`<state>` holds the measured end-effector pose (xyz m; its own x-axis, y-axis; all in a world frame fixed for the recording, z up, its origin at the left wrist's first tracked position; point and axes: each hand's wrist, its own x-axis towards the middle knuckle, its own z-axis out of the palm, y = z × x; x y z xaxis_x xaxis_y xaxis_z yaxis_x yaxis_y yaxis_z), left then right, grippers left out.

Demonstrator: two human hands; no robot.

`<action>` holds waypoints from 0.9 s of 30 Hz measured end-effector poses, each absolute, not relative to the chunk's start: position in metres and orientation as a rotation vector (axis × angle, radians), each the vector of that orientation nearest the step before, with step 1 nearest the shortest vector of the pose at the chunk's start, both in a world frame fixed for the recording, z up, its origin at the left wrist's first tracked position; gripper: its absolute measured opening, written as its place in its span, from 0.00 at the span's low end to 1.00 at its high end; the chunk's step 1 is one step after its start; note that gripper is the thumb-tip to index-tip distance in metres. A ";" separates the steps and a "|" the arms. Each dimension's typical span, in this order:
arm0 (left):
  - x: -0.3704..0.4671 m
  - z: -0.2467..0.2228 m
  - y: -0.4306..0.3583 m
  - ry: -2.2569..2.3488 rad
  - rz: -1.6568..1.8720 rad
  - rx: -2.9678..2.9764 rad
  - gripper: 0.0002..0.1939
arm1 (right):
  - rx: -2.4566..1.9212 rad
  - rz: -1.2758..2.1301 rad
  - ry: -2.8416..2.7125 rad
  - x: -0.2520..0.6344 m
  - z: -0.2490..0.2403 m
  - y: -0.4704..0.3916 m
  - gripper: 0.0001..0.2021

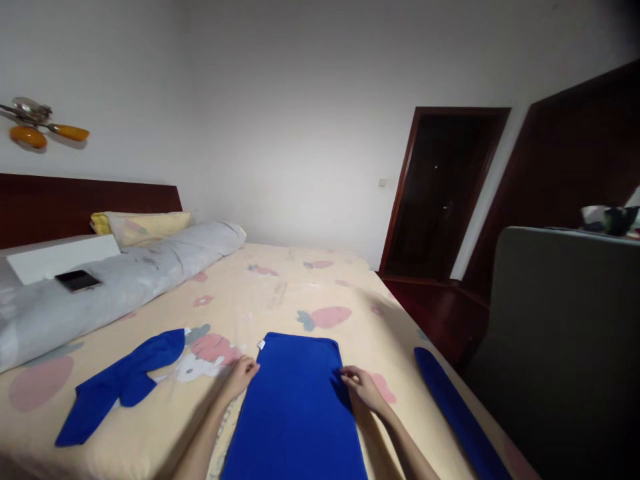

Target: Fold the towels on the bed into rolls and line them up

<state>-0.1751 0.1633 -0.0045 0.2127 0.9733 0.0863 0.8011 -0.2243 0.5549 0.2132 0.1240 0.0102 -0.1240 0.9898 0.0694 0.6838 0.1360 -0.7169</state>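
Note:
A blue cloth (300, 413) lies flat on the patterned bedsheet (280, 293), with a small white tag at its upper left corner. At its left edge is my left hand (241, 375), fingers pinched together on the cloth's border. My right hand (363, 387) is at the right edge, thumb and fingertips closed on the border there. To the left, a crumpled blue cloth piece (123, 380) with a white tag rests on the sheet. A long, narrow blue cloth (455, 410) lies along the bed's right side.
Across the bed's left side stretches a grey roll (150, 277), with a phone (78, 280) and a white box (65, 257) on it. A pillow (150, 228) lies by the headboard (90, 200). A dark chair back (560, 347) stands right of the bed.

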 end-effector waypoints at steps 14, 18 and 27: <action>-0.151 -0.036 0.242 1.802 0.505 2.177 0.26 | -1.973 0.149 -1.999 0.196 -0.029 0.195 0.27; -0.154 -0.038 0.243 1.782 0.549 2.200 0.23 | -1.964 0.029 -2.033 0.195 -0.029 0.193 0.26; -0.147 -0.031 0.246 1.788 0.580 2.202 0.23 | -1.970 0.010 -2.090 0.197 -0.025 0.195 0.25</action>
